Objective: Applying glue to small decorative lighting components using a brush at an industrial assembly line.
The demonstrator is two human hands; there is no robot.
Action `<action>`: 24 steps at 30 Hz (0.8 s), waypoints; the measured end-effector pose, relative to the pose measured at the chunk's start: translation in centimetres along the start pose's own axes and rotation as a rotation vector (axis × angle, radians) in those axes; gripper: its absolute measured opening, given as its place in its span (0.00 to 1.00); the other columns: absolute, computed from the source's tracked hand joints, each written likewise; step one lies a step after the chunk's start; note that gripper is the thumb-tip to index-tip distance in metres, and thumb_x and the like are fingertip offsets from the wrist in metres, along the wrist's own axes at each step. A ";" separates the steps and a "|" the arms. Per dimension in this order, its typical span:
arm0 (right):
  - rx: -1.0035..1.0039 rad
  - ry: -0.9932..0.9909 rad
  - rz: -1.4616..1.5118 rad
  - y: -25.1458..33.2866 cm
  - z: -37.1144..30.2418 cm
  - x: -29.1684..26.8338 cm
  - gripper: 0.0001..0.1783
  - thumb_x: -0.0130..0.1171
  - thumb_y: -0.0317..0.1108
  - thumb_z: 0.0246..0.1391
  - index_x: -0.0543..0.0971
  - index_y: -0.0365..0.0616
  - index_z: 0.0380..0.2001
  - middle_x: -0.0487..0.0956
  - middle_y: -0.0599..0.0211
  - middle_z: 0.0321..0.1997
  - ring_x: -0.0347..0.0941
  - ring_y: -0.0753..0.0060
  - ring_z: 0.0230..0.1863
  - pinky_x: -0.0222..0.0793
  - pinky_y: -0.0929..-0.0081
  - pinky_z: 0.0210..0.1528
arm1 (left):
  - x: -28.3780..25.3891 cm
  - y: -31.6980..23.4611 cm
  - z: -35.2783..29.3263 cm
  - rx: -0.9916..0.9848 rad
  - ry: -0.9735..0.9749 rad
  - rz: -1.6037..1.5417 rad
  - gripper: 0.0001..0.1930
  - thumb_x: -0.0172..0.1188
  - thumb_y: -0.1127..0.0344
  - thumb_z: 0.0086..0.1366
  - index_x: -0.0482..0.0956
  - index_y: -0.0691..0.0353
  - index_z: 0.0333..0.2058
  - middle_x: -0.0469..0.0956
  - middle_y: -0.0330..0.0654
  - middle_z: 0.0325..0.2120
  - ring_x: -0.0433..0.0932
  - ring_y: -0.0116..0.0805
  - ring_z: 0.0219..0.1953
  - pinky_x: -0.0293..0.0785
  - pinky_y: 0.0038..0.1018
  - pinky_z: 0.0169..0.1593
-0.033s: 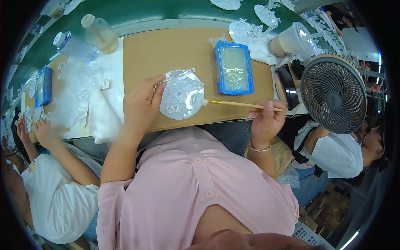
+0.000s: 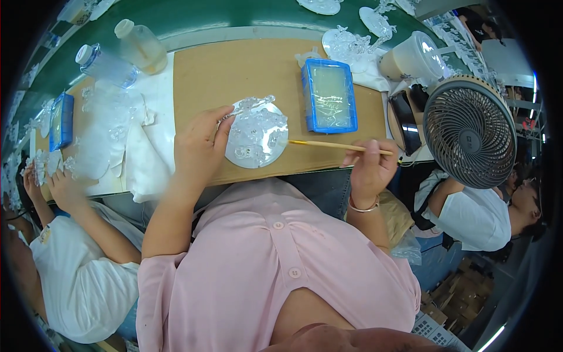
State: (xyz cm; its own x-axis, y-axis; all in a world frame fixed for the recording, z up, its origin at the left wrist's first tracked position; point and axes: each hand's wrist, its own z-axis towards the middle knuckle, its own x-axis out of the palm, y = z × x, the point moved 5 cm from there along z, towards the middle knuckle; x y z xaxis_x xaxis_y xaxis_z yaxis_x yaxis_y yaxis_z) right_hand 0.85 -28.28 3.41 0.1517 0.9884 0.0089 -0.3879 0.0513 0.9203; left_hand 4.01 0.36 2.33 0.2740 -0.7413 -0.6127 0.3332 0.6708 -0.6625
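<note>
Right hand (image 2: pixel 373 164): curled, thumb and fingers closed on the rear part of the brush handle; a bracelet (image 2: pixel 363 206) encircles the wrist.
Brush (image 2: pixel 340 147): light handle nearly level, tip pointing left, at the right edge of the white disc; contact cannot be confirmed.
Left hand (image 2: pixel 200 138): thumb and index finger pinched together at the upper left edge of the white disc, keeping hold of it there.
White disc (image 2: pixel 275 155): between the hands, over the front part of the cardboard sheet; clear plastic parts (image 2: pixel 251 132) lie across its face.
Cardboard sheet (image 2: pixel 234 70): beneath the work.
Blue-framed tray (image 2: pixel 306 100): on the sheet, beyond and to the right of the disc; pale translucent contents.
Right side: dark fan (image 2: pixel 469 135), with a lidded cup (image 2: pixel 410 61) beyond it and a black flat object (image 2: pixel 406 123) beside it.
Left side: white cloth (image 2: pixel 149 170) hanging over the table edge; two capped bottles (image 2: pixel 143 50) farther back.
Far left: a co-worker's hands (image 2: pixel 67 189) at other clear parts.
</note>
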 end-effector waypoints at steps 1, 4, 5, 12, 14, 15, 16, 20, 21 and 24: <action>0.001 0.003 0.001 -0.3 0.1 0.7 0.04 0.45 0.29 0.65 0.66 0.39 0.38 0.75 0.54 0.25 0.70 0.73 0.17 0.69 0.79 0.18 | 0.0 0.0 0.0 0.001 -0.002 -0.003 0.06 0.63 0.70 0.58 0.81 0.59 0.36 0.81 0.42 0.31 0.80 0.39 0.32 0.75 0.29 0.34; -0.021 0.080 -0.072 -1.2 0.2 2.5 0.05 0.47 0.29 0.64 0.66 0.39 0.38 0.75 0.54 0.27 0.71 0.74 0.19 0.70 0.79 0.21 | 0.0 0.0 -0.1 0.011 -0.003 -0.008 0.07 0.63 0.70 0.58 0.81 0.59 0.36 0.81 0.42 0.31 0.80 0.39 0.32 0.75 0.29 0.34; -0.012 0.112 -0.084 -1.7 0.3 2.9 0.05 0.48 0.28 0.64 0.66 0.38 0.37 0.76 0.55 0.27 0.72 0.74 0.19 0.71 0.79 0.23 | 0.0 0.0 -0.1 0.020 -0.002 -0.009 0.07 0.63 0.70 0.58 0.81 0.59 0.36 0.81 0.42 0.31 0.80 0.39 0.32 0.76 0.29 0.34; -0.161 0.339 -0.445 -0.9 0.0 5.4 0.02 0.50 0.23 0.60 0.69 0.37 0.33 0.77 0.61 0.25 0.73 0.78 0.20 0.69 0.83 0.24 | 0.0 0.1 -0.1 0.010 0.010 -0.007 0.09 0.64 0.72 0.58 0.81 0.61 0.38 0.82 0.44 0.32 0.82 0.37 0.33 0.77 0.26 0.36; -0.248 0.376 -0.457 0.0 0.1 6.0 0.02 0.51 0.22 0.59 0.69 0.37 0.33 0.77 0.61 0.24 0.73 0.77 0.20 0.68 0.82 0.23 | -0.1 -0.1 -0.1 0.046 -0.004 -0.001 0.08 0.64 0.72 0.58 0.81 0.61 0.37 0.82 0.43 0.32 0.82 0.37 0.32 0.76 0.26 0.35; -0.336 0.409 -0.468 0.6 0.0 6.4 0.02 0.52 0.22 0.58 0.69 0.37 0.32 0.77 0.61 0.23 0.74 0.76 0.20 0.68 0.82 0.23 | -0.1 0.0 0.0 0.040 -0.007 -0.001 0.08 0.64 0.72 0.58 0.81 0.61 0.37 0.82 0.43 0.32 0.82 0.37 0.32 0.76 0.26 0.35; -0.335 0.415 -0.467 0.7 0.2 6.5 0.02 0.52 0.22 0.58 0.69 0.37 0.32 0.77 0.61 0.23 0.74 0.76 0.20 0.68 0.82 0.23 | -0.2 -0.1 0.0 0.053 -0.008 -0.005 0.08 0.64 0.72 0.57 0.81 0.61 0.37 0.82 0.43 0.32 0.82 0.37 0.32 0.76 0.26 0.35; -0.431 0.465 -0.518 1.3 0.2 7.0 0.04 0.54 0.20 0.56 0.69 0.36 0.33 0.77 0.59 0.22 0.76 0.71 0.21 0.69 0.79 0.23 | -0.2 -0.3 0.0 0.069 -0.016 0.003 0.07 0.63 0.72 0.57 0.81 0.60 0.37 0.82 0.43 0.31 0.81 0.39 0.31 0.76 0.27 0.34; -0.417 0.501 -0.510 1.3 0.0 7.2 0.04 0.54 0.20 0.56 0.69 0.36 0.33 0.77 0.58 0.22 0.76 0.70 0.21 0.70 0.78 0.23 | -0.2 -0.3 0.1 0.063 -0.022 0.002 0.07 0.63 0.72 0.57 0.81 0.60 0.37 0.82 0.43 0.31 0.81 0.39 0.31 0.76 0.27 0.34; -0.407 0.554 -0.481 0.9 -0.6 7.5 0.03 0.53 0.21 0.57 0.69 0.36 0.33 0.78 0.56 0.24 0.78 0.68 0.23 0.71 0.78 0.25 | -0.3 -0.3 0.2 0.055 -0.012 0.020 0.07 0.63 0.72 0.57 0.81 0.61 0.36 0.82 0.43 0.31 0.81 0.39 0.30 0.76 0.28 0.33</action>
State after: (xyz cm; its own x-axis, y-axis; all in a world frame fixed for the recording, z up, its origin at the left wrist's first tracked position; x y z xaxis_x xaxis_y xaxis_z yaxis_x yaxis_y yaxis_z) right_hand 1.10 -20.77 4.09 -0.0427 0.7674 -0.6397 -0.7091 0.4278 0.5605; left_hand 3.99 0.33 2.78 0.2917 -0.7280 -0.6205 0.3766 0.6837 -0.6251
